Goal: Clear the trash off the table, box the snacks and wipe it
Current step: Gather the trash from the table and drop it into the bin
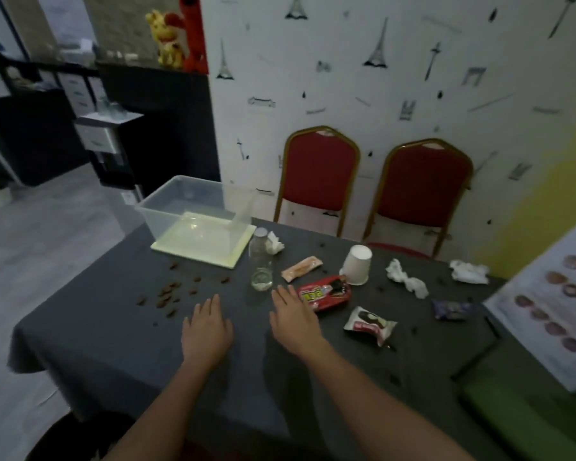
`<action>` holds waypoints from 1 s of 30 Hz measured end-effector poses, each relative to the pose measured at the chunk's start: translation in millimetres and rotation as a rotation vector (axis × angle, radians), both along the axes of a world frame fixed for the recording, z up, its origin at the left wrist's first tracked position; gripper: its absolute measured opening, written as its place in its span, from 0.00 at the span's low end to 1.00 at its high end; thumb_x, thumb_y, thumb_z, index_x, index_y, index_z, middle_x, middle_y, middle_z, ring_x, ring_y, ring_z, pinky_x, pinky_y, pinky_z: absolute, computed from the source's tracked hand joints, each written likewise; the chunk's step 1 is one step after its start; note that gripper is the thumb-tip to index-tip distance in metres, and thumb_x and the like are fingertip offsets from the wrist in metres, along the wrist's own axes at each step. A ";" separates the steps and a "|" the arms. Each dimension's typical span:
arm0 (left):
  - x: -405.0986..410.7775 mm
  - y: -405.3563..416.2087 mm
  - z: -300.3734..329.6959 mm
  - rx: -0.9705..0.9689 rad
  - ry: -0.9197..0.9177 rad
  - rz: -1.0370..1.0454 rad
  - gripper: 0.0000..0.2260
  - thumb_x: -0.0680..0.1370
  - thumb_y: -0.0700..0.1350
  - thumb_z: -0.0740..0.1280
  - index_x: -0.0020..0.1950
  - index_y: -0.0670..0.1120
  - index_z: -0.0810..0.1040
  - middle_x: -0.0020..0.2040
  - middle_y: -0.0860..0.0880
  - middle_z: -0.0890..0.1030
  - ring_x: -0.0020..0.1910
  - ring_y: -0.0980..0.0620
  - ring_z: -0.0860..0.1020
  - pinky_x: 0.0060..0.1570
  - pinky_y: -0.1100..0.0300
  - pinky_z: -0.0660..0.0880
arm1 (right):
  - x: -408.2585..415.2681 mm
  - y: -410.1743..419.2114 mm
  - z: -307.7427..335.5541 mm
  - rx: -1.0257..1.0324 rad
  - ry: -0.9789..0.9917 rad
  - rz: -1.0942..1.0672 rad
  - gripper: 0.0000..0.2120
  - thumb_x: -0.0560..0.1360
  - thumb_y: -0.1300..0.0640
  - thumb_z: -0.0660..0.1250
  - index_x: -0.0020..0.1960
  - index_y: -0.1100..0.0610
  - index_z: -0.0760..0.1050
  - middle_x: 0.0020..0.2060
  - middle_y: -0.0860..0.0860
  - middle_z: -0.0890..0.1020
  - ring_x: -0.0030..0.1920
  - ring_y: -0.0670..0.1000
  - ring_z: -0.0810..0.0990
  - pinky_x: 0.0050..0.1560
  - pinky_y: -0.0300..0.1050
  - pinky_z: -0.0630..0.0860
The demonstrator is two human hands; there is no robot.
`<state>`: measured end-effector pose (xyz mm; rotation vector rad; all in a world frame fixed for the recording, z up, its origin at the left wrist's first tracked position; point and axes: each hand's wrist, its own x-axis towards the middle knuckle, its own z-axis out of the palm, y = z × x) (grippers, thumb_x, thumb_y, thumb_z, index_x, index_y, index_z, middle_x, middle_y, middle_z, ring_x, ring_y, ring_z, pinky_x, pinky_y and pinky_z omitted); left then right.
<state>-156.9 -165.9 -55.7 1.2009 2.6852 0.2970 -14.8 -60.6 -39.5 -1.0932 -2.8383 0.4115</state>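
With both hands (246, 322) laid flat and empty, the light, crinkly red plastic snack packet (325, 293) is best pinched at its edge.

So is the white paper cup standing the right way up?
No, upside down: the paper cup rests rim-down on the table, flat base on top.

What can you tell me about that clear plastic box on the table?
The box is a see-through plastic tub, open on top with nothing visible inside. It stands upright on a pale yellow lid at the far left of the grey-clothed table. A clear bottle stands close by its right corner. No hand touches it.
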 end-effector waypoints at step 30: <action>-39.7 205.8 -23.3 0.443 -0.510 -0.073 0.19 0.66 0.61 0.73 0.50 0.52 0.74 0.48 0.51 0.79 0.47 0.52 0.78 0.47 0.56 0.76 | 60.7 220.8 -24.4 -0.335 0.317 -0.929 0.40 0.71 0.54 0.72 0.77 0.53 0.54 0.70 0.57 0.66 0.68 0.60 0.68 0.63 0.57 0.70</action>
